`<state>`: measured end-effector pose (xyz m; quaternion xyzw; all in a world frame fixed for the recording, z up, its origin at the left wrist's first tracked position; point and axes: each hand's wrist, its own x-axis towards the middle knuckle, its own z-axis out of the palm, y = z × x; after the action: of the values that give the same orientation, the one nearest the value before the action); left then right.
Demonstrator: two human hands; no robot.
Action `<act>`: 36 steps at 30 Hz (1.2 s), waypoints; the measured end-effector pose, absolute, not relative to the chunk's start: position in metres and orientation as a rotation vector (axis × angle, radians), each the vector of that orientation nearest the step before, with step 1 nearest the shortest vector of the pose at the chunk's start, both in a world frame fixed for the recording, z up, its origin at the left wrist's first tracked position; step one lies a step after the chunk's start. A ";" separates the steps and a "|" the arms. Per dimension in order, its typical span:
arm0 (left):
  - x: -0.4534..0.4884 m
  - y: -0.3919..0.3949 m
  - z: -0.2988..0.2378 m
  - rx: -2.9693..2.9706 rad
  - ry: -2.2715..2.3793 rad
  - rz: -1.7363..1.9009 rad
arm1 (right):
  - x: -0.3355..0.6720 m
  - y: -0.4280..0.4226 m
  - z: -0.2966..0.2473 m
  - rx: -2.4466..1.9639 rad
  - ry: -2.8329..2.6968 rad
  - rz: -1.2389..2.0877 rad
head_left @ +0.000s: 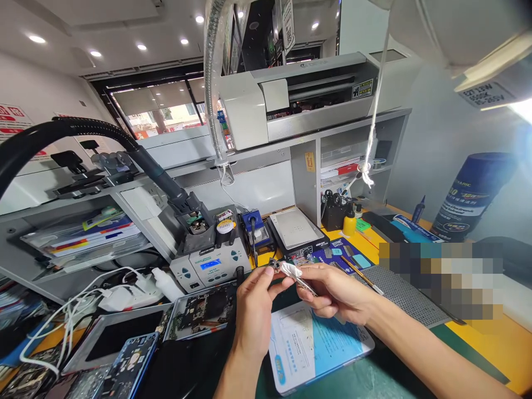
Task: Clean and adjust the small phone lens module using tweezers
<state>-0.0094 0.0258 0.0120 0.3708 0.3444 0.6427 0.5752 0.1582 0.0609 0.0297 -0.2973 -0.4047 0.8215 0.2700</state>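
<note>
Containers first: a black holder at the back of the worktop carries tools standing upright w/ round dark tops, and a yellow bottle stands just beside it on the right. The shelf cubby above holds flat boxes stacked white and red. On the left shelf a tray holds a paper stack w/ coloured edges. A dark-blue can stands upright at far right.

The part is tiny: a dark square head at its left end and a crumpled white-silver strip trailing to the right. It hangs in the air btw the two hands, above a blue-white card, in front of the rework station.

The left grip is narrow, thumb and forefinger tips pinched on the part's dark head from the left. The right grip is closed on slim metal tweezers (tweezers by the look, too small to be sure), which slant up-left so the tips meet the strip from below and right. So the part sits at the left fingertips and just beyond the right ones.

Nearby: an opened phone lies left of the left wrist, and a brush rests on the worktop behind the right hand.
</note>
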 end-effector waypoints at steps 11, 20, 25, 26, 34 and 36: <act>-0.005 0.027 0.010 0.768 0.704 1.468 | 0.163 0.062 0.028 -0.710 -0.985 2.303; -0.009 0.029 0.010 0.732 0.711 1.480 | 0.160 0.060 0.026 -0.784 -1.127 2.200; -0.009 0.028 0.012 0.744 0.712 1.484 | 0.159 0.060 0.021 -0.743 -1.200 2.167; -0.009 0.028 0.012 0.738 0.717 1.486 | 0.158 0.060 0.020 -0.744 -1.218 2.148; -0.012 0.030 0.006 0.729 0.715 1.490 | 0.155 0.059 0.021 -0.800 -1.248 2.036; -0.012 0.030 0.005 0.710 0.729 1.495 | 0.155 0.059 0.021 -0.780 -1.250 2.014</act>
<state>-0.0123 0.0299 0.0051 0.3086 0.3167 0.6498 0.6183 0.1552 0.0594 0.0214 -0.2966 -0.4750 0.7652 0.3176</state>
